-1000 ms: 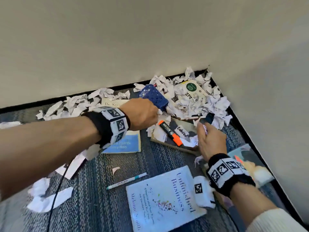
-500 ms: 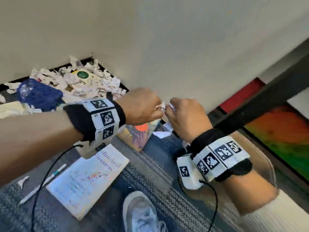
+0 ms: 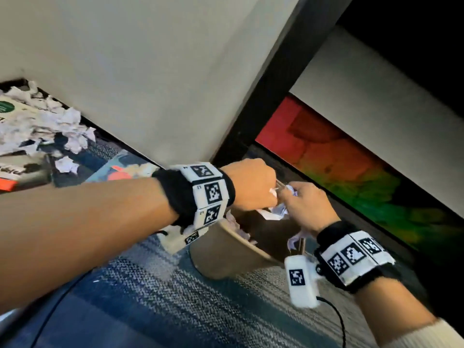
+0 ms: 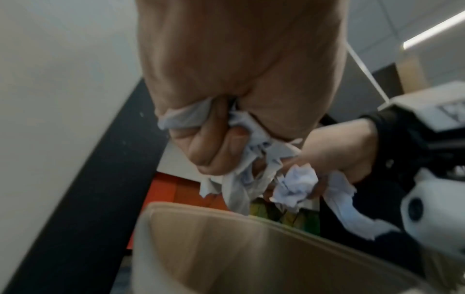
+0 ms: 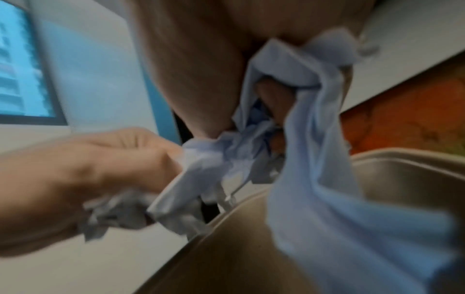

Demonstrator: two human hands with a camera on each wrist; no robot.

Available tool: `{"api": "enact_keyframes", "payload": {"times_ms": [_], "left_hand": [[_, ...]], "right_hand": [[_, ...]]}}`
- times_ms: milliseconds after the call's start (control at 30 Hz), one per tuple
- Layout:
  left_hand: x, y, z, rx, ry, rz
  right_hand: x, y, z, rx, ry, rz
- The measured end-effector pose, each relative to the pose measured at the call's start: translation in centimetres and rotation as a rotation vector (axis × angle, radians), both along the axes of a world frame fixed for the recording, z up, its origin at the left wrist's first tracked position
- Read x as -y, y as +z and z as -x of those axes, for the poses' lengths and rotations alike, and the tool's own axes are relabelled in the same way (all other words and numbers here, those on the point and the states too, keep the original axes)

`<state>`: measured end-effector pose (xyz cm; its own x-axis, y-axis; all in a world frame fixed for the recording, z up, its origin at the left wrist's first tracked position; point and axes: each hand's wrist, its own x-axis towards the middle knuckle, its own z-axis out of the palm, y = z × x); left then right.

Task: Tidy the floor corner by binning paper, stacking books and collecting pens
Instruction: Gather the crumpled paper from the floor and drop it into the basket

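Carpet corner: left hand (image 3: pixel 251 184), right hand (image 3: pixel 305 205) each clutch crumpled paper (image 3: pixel 278 211) over bin (image 3: pixel 216 257) (interior mostly hidden).

Even indoor light, head view fairly sharp with motion smear low down and wide-angle bending at edges. Both wrist views soft, blurred (right worse); ceiling strip light (image 4: pixel 437 29) glares.

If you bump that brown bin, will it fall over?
Possibly. The bin looks tall, and narrower at its base than at its rim, so it may tip. It probably weighs little: only paper scraps show inside. Both hands hold paper above it, not steadying it.
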<state>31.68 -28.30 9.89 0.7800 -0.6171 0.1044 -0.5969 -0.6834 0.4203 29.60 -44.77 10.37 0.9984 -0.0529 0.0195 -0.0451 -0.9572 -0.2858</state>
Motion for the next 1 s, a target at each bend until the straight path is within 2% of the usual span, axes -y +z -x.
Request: {"api": "enact_keyframes", "payload": {"times_ms": [100,167,267,300,367,500,600,733,800,900,1000], "left_hand": [[2.3,-1.7,-1.1,-0.043,0.027,-0.135],[3.3,-2.7,-1.8,-0.082,0.056,-0.189],[3.6,-2.8,-2.1,-0.178,0.048,-0.356],[3.4,-2.8,-2.1,-0.231,0.062,-0.371],[3.3,-2.7,-2.0,-0.325,0.076,-0.346],[2.7,-1.8,-1.7,-0.358,0.084,-0.197],[1.7,-0.1,-1.4,-0.311,0.180,-0.121],[-2.2,1.0,0.6,-0.226,0.251,-0.013],[-5.0,0.2,2.2,-0.176,0.279,0.009],[-11.7,-1.6,5.3,-0.205,0.347,-0.131],[-18.3,-2.9,8.2,-0.325,0.418,-0.413]], "right_hand": [[1.0,-1.2,-1.9,-0.072,-0.037,-0.099],[0.4,-1.7,-2.6,-0.153,-0.043,-0.267],[0.0,-1.9,-2.3,-0.412,0.059,-0.621],[0.1,-1.8,-2.0,-0.488,0.097,-0.654],[0.7,-1.6,-1.9,-0.527,0.174,-0.530],[1.0,-1.1,-3.0,-0.410,0.265,-0.266],[0.0,0.4,-3.4,-0.319,0.290,-0.079],[-3.3,2.4,-3.7,-0.064,0.394,-0.013],[-5.4,2.6,-3.5,0.024,0.447,0.016],[-10.3,2.4,-2.6,0.083,0.553,0.058],[-15.7,1.6,-1.7,0.053,0.752,0.076]]}}
